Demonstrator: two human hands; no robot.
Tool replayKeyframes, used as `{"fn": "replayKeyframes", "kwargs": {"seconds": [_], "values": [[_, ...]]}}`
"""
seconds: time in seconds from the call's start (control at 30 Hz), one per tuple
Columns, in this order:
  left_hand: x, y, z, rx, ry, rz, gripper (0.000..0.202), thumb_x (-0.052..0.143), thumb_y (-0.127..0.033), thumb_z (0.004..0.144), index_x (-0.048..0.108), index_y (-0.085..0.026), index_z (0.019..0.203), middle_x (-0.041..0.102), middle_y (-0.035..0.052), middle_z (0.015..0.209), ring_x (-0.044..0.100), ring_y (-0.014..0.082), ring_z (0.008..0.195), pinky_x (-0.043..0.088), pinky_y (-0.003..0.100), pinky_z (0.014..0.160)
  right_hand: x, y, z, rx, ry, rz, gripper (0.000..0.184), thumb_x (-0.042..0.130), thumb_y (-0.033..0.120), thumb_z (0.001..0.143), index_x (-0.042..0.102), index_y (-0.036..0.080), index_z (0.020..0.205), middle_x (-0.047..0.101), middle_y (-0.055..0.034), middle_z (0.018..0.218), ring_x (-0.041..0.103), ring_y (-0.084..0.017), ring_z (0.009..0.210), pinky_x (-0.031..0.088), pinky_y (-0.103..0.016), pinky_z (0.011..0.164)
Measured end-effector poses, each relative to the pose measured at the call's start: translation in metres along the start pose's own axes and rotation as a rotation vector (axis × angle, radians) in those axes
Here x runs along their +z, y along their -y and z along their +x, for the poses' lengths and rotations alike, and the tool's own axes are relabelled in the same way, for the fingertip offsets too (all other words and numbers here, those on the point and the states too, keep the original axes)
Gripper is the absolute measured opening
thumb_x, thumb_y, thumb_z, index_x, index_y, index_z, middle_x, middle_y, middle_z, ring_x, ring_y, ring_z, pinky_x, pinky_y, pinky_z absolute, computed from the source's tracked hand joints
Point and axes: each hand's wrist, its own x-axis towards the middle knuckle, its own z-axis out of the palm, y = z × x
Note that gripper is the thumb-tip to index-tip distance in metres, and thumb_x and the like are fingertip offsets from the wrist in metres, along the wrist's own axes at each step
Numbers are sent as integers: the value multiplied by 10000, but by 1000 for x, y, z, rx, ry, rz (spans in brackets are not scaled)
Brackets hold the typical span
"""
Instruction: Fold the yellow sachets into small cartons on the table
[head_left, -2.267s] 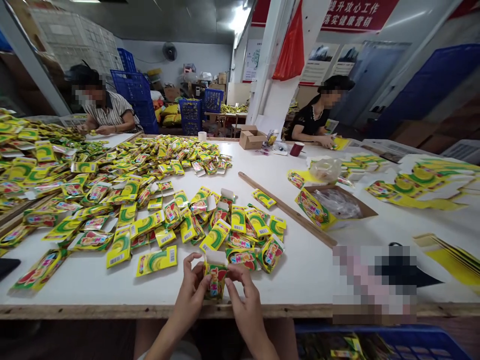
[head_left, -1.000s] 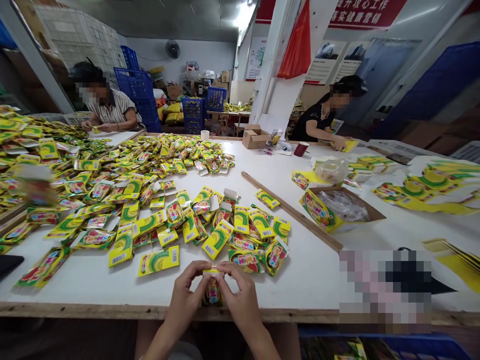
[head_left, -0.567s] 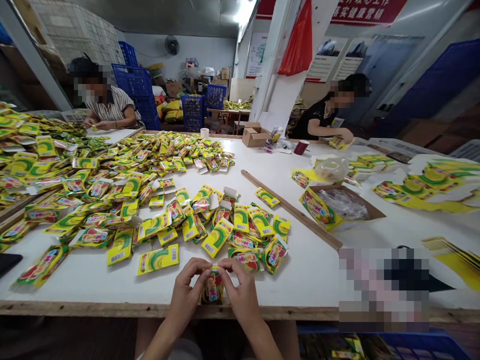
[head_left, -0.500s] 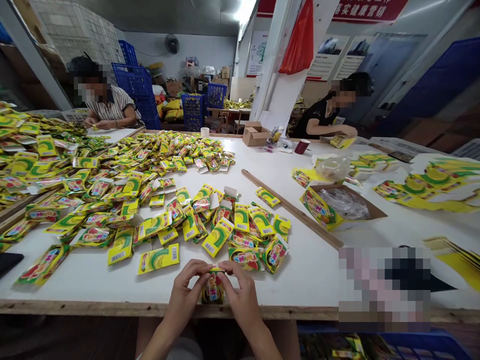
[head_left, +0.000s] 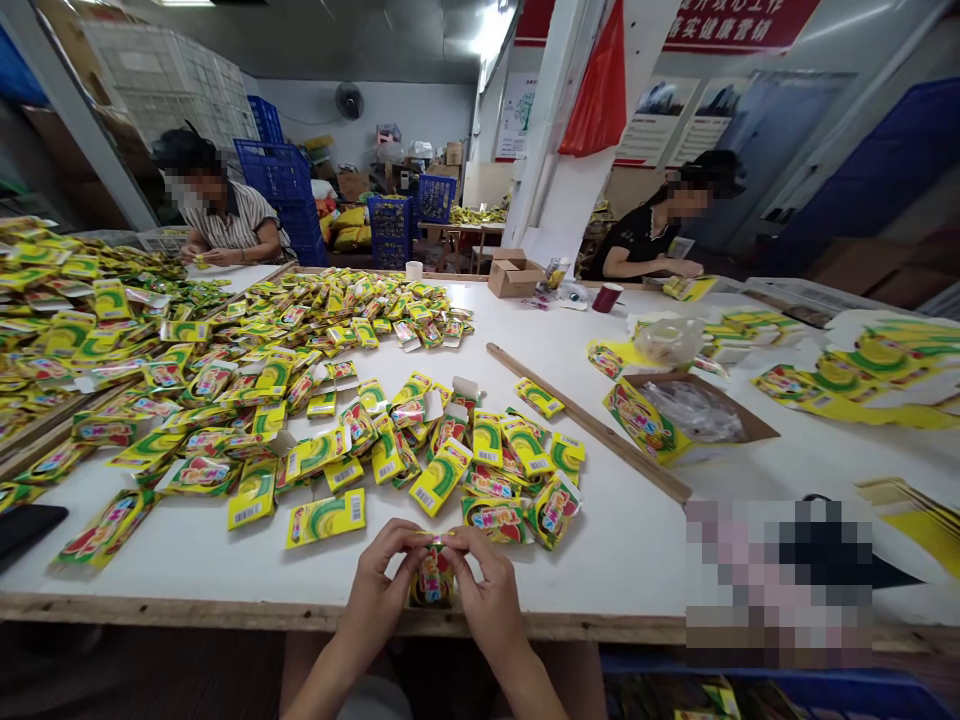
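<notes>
Holding the small box [head_left: 432, 582] right between the fingertips, by the near edge of the white table [head_left: 600, 570] — impossible to tell whether resting on it. Clamping its top end from both sides with left hand [head_left: 384, 580] and right hand [head_left: 484, 580], keeping thumbs against the printed front and forefingers bent over the top. No longer showing the white flap standing up between the fingers a couple of seconds ago; showing only a thin yellow strip there now, apparently folded down. Probably nearing a closed top — though hiding any tuck behind the fingertips. Looking glossy below the thumbs, carrying bright letters lengthwise over red, green and yellow print. Going outward, meeting a loose yellow box [head_left: 326, 518] just beyond the left fingers, then a scattered pile of boxes [head_left: 442, 478] ahead of both hands. Finding farther off a big heap [head_left: 111, 300] to the fingers' left, and to their right a slanting wooden strip [head_left: 589, 424] and a printed carton [head_left: 637, 418] holding clear plastic [head_left: 697, 410].
</notes>
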Motion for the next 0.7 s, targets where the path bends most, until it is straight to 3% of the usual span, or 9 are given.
{"fn": "replayKeyframes", "kwargs": {"seconds": [0.1, 0.23, 0.33, 0.4, 0.47, 0.53, 0.63, 0.7], "values": [[1, 5, -4, -55, 26, -36, 204, 569, -268, 891, 670, -233, 1066, 680, 69, 1017, 644, 226, 967, 520, 330, 838, 1, -6, -8, 80, 19, 55, 143, 534, 215, 912, 634, 214, 1015, 693, -51, 927, 669, -194, 851, 532, -284, 755], [7, 9, -11, -148, 23, -108, 421, 553, -285, 900, 480, -254, 1313, 674, 60, 1058, 658, 212, 953, 530, 338, 838, 7, -10, -17, 175, -17, 139, 402, 555, 208, 894, 476, 215, 1288, 699, -53, 993, 682, -185, 849, 553, -283, 759], [9, 6, -11, -147, 45, -95, 441, 544, -292, 907, 439, -263, 1334, 667, 55, 1054, 654, 209, 968, 531, 343, 848, 7, -2, -15, 127, -10, 94, 291, 557, 212, 891, 580, 229, 1181, 701, -58, 1037, 681, -192, 893, 547, -280, 796], [1, 5, -9, -126, 48, -32, 451, 555, -302, 901, 436, -265, 1334, 667, 59, 1071, 649, 215, 990, 526, 360, 874, -6, 7, -13, 70, -30, 24, 197, 541, 231, 900, 646, 237, 1067, 709, -56, 1025, 679, -198, 907, 543, -275, 807], [-18, 9, -7, -105, 0, 113, 390, 569, -325, 889, 503, -260, 1269, 666, 67, 1106, 639, 232, 1018, 516, 388, 901, -40, 15, -14, 58, -85, -79, 186, 513, 266, 916, 666, 241, 1017, 713, -56, 1004, 677, -204, 910, 544, -269, 800], [-48, 20, -5, -89, -87, 329, 278, 570, -362, 878, 596, -248, 1131, 656, 75, 1144, 626, 262, 1047, 506, 423, 915, -93, 16, -21, 103, -115, -232, 206, 493, 315, 921, 679, 244, 975, 717, -57, 979, 681, -208, 891, 551, -261, 766], [-100, 46, -3, -36, -125, 635, 350, 612, -400, 814, 613, -217, 1112, 642, 109, 1170, 582, 324, 1128, 461, 500, 972, -180, 3, -40, 151, 55, -512, 203, 592, 413, 835, 711, 251, 804, 731, -46, 815, 701, -221, 740, 563, -263, 656], [-125, 61, -2, -30, -72, 773, 458, 647, -393, 750, 601, -182, 1155, 612, 151, 1240, 555, 367, 1162, 444, 540, 978, -215, -7, -51, 146, 64, -625, 253, 613, 474, 797, 717, 248, 748, 734, -53, 767, 705, -234, 693, 566, -278, 621]]}}
